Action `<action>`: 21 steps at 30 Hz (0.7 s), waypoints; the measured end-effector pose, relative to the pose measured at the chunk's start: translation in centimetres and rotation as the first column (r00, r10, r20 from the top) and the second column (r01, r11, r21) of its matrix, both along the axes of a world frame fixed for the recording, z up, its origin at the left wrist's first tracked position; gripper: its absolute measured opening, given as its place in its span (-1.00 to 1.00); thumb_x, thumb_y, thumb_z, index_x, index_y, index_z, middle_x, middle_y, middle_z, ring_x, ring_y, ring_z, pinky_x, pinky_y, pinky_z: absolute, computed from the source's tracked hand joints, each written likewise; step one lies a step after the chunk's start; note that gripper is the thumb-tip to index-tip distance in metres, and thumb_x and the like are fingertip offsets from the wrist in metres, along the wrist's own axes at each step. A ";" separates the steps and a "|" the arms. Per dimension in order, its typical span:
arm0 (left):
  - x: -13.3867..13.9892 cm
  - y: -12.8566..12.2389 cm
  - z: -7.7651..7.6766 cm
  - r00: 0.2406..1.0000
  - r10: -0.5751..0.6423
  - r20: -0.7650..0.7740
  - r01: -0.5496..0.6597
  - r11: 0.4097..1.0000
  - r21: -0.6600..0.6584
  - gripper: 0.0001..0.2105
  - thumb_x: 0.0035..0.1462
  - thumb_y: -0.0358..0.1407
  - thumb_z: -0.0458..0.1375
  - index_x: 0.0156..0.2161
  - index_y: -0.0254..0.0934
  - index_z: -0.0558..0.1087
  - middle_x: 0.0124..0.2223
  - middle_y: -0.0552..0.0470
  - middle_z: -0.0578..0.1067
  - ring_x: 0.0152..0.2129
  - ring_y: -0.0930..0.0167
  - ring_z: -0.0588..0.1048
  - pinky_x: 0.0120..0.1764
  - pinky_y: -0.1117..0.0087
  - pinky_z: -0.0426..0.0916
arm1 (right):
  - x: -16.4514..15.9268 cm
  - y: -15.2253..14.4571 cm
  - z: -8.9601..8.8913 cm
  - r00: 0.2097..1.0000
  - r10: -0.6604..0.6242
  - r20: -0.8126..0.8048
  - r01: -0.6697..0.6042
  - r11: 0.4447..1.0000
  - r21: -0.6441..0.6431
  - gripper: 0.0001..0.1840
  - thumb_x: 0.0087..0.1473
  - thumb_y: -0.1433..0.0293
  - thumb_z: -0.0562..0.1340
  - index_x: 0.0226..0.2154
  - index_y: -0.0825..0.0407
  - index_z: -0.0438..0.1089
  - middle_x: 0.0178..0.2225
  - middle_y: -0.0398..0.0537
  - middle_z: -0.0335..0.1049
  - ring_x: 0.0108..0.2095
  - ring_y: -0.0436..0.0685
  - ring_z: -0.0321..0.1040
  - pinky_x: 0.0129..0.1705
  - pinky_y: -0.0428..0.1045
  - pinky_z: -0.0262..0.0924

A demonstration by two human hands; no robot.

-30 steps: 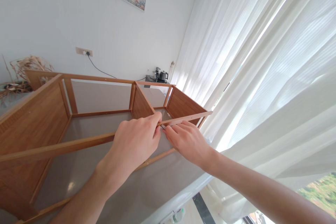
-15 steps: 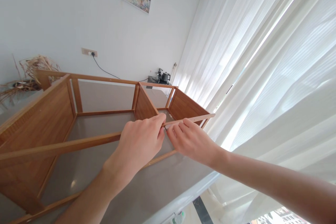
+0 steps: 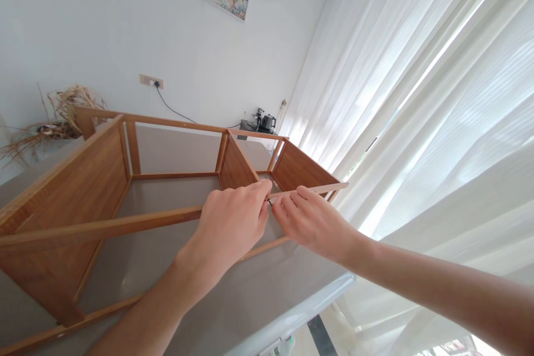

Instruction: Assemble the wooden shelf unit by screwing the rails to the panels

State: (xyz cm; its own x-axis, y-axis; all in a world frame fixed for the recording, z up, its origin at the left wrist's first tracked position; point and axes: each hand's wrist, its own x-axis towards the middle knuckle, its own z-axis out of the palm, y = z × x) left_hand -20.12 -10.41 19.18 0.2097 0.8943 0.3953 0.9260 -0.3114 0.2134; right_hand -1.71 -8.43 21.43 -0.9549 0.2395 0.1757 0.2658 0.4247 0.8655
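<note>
A brown wooden shelf frame [image 3: 125, 227] with solid panels lies on a grey table [image 3: 233, 306]. My left hand [image 3: 236, 214] is closed round its near upper rail, by the front end of the middle panel [image 3: 237, 161]. Just to the right, my right hand [image 3: 306, 219] is closed, its fingertips pinching a thin, dark metal piece [image 3: 270, 202] at that joint. Whether this is a screw or a small key cannot be told, since the fingers cover most of it. The paler right part of the rail [image 3: 329, 188] runs on behind my right hand.
Dried plant stems [image 3: 69, 111] lie at the back left. A black kettle [image 3: 268, 122] stands on a dark stand beyond the frame. A cord [image 3: 175, 110] hangs from the wall socket [image 3: 151, 81]. White curtains [image 3: 400, 94] hang along the right, near the table edge [image 3: 308, 303].
The view has swung slightly left, so the frame and both hands sit a little further right in it. Both hands keep their grip at the same joint.
</note>
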 end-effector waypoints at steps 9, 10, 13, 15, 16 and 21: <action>0.0 0.1 0.0 1.000 0.003 0.002 -0.003 1.000 0.015 -0.91 0.30 -0.29 -0.01 -0.25 -0.13 0.31 -0.49 0.14 0.53 -0.54 0.29 0.56 -0.54 0.37 -0.10 | 0.2 0.2 -0.3 1.000 0.020 0.001 -0.020 0.999 0.035 -0.72 0.15 0.69 0.12 -0.49 0.06 0.29 -0.58 -0.17 0.12 -0.55 0.04 0.00 -0.41 0.06 -0.23; 0.0 0.1 0.0 1.000 0.001 0.004 -0.001 1.000 0.019 -0.91 0.30 -0.30 -0.02 -0.24 -0.13 0.31 -0.49 0.13 0.54 -0.54 0.29 0.56 -0.53 0.37 -0.10 | 0.2 0.2 -0.3 1.000 0.024 -0.005 -0.023 0.999 0.030 -0.72 0.15 0.69 0.12 -0.49 0.07 0.29 -0.58 -0.17 0.12 -0.55 0.03 0.00 -0.41 0.06 -0.22; 0.0 0.0 0.0 1.000 -0.004 0.008 0.004 1.000 0.007 -0.91 0.31 -0.30 -0.02 -0.24 -0.14 0.32 -0.47 0.11 0.55 -0.52 0.30 0.56 -0.53 0.37 -0.10 | 0.3 0.1 -0.5 1.000 0.017 -0.004 -0.017 1.000 0.008 -0.75 0.16 0.70 0.13 -0.44 0.08 0.32 -0.55 -0.14 0.17 -0.53 0.05 0.04 -0.41 0.06 -0.19; 0.0 0.0 0.0 1.000 -0.006 0.014 0.006 1.000 -0.014 -0.90 0.31 -0.30 -0.02 -0.24 -0.15 0.32 -0.46 0.10 0.55 -0.51 0.31 0.57 -0.52 0.36 -0.10 | 0.3 0.0 -0.6 1.000 0.000 0.005 0.000 1.000 0.002 -0.77 0.16 0.70 0.13 -0.38 0.10 0.35 -0.52 -0.11 0.23 -0.50 0.07 0.08 -0.40 0.06 -0.15; 0.0 0.0 0.1 1.000 -0.007 0.018 0.008 1.000 -0.023 -0.90 0.32 -0.30 -0.03 -0.24 -0.16 0.32 -0.45 0.09 0.56 -0.50 0.32 0.57 -0.52 0.36 -0.09 | 0.3 -0.1 -0.6 1.000 -0.007 0.006 0.007 1.000 0.000 -0.78 0.16 0.70 0.13 -0.35 0.11 0.36 -0.50 -0.09 0.25 -0.48 0.08 0.10 -0.39 0.06 -0.13; -0.1 0.0 0.1 1.000 -0.009 0.024 0.010 1.000 -0.019 -0.90 0.32 -0.30 -0.03 -0.24 -0.15 0.32 -0.44 0.10 0.56 -0.51 0.33 0.56 -0.53 0.37 -0.10 | 0.1 -0.4 -0.2 0.997 -0.026 0.078 0.026 1.000 0.002 -0.76 0.15 0.71 0.12 -0.35 0.10 0.37 -0.48 -0.05 0.28 -0.47 0.10 0.12 -0.39 0.07 -0.11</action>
State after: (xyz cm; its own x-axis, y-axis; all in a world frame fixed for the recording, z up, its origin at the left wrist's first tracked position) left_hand -20.20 -10.42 19.27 0.2090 0.8999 0.3829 0.9176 -0.3158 0.2414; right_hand -1.58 -8.84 21.27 -0.9591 0.2646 0.1008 0.2082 0.4175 0.8845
